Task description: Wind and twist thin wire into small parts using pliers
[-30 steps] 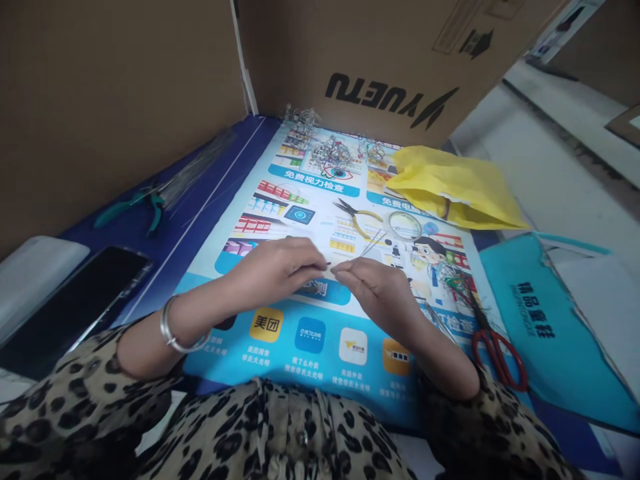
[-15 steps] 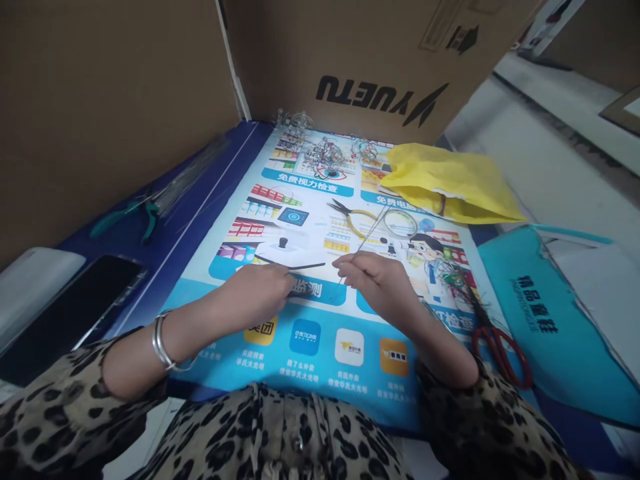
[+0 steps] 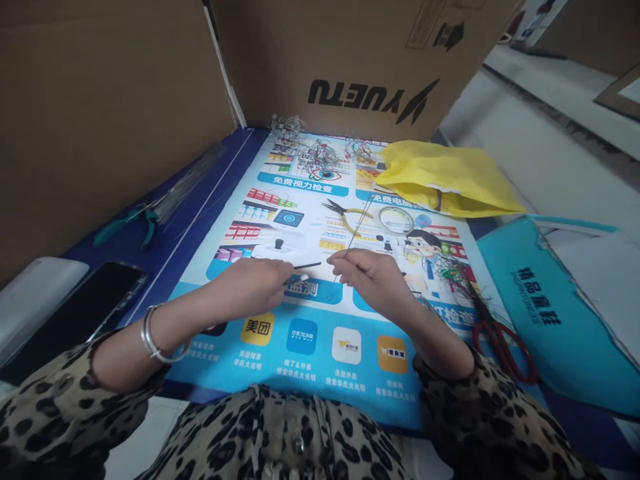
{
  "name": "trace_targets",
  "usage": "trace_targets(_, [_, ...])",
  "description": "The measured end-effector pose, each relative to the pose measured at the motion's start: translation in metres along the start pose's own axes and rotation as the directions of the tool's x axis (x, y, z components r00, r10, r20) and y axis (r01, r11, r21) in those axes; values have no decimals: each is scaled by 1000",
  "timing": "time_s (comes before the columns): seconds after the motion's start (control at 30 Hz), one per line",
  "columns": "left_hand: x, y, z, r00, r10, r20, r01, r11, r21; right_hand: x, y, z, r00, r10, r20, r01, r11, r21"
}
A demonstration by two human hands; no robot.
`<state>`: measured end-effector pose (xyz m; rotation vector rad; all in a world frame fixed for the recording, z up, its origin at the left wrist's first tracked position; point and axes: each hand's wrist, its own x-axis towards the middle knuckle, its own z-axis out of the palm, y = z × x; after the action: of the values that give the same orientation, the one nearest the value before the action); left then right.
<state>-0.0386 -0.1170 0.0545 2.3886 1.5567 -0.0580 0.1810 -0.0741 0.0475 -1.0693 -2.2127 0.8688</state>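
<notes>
Over the printed mat, my right hand (image 3: 367,270) is closed in a pinch on thin wire (image 3: 357,230). The strands rise from the fingertips toward the yellow-handled pliers, and a fine end hangs below them. To its left, my left hand (image 3: 260,283) is curled shut, palm down, with a silver bangle on the wrist. A small shiny metallic piece (image 3: 303,279) shows at its fingertips; its kind is unclear, and the inside of the fist is hidden. The pliers (image 3: 345,215) lie just beyond both hands, beside a coil of wire (image 3: 397,220).
Red-handled scissors (image 3: 505,347) and a turquoise bag (image 3: 555,313) lie at right, a yellow bag (image 3: 445,173) behind. Tangled beaded wire (image 3: 320,157) sits at the back. Teal-handled pliers (image 3: 149,230), loose wires (image 3: 190,180) and a phone (image 3: 75,313) lie left. Cardboard walls (image 3: 350,40) stand behind.
The view has shifted slightly. A small shiny piece now shows more clearly at my left fingertips. My right hand keeps its pinch on the wire, which now stands a little steeper.
</notes>
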Motion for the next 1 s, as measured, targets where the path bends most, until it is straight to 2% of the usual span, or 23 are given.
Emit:
trace_targets(0.1, [-2, -3, -9, 984, -72, -160, 23, 957, -290, 0, 0, 0, 1000, 3, 3, -3, 1000, 4])
trace_targets(0.2, [0, -8, -3, 937, -116, -330, -119, 781, -614, 0, -2, -1, 1000, 2, 6, -1, 1000, -6])
trace_targets(0.27, [1, -13, 10, 936, -111, -333, -173, 680, -713, 0, -3, -1, 1000, -1, 3, 1, 1000, -11])
trace_targets(0.37, [1, -21, 31, 961, -124, -248, -122, 613, -780, -1, -4, -1, 1000, 6, -3, -6, 1000, -8])
trace_targets(0.43, [0, -24, 38, 966, -128, -224, -108, 589, -801, -2, -4, 0, 1000, 15, -3, -15, 1000, 4])
trace_targets(0.5, [-2, -24, 38, 967, -128, -222, -107, 586, -803, -1, -5, 1, 1000, 15, 0, -15, 1000, 21])
trace_targets(0.63, [5, -20, 26, 967, -113, -229, -125, 574, -809, 11, -15, 3, 999, -47, -9, 47, 999, 9])
trace_targets(0.77, [28, -21, 15, 950, -95, -299, -210, 516, -831, 39, -28, 7, 980, -189, -61, 186, 981, -54])
trace_targets(0.83, [44, -27, 13, 929, -100, -356, -254, 528, -810, 57, -28, 11, 972, -218, -91, 211, 975, -74])
trace_targets(1.0, [73, -44, 21, 883, -202, -425, -241, 581, -777, 92, -2, 27, 980, -119, -162, 114, 993, -41])
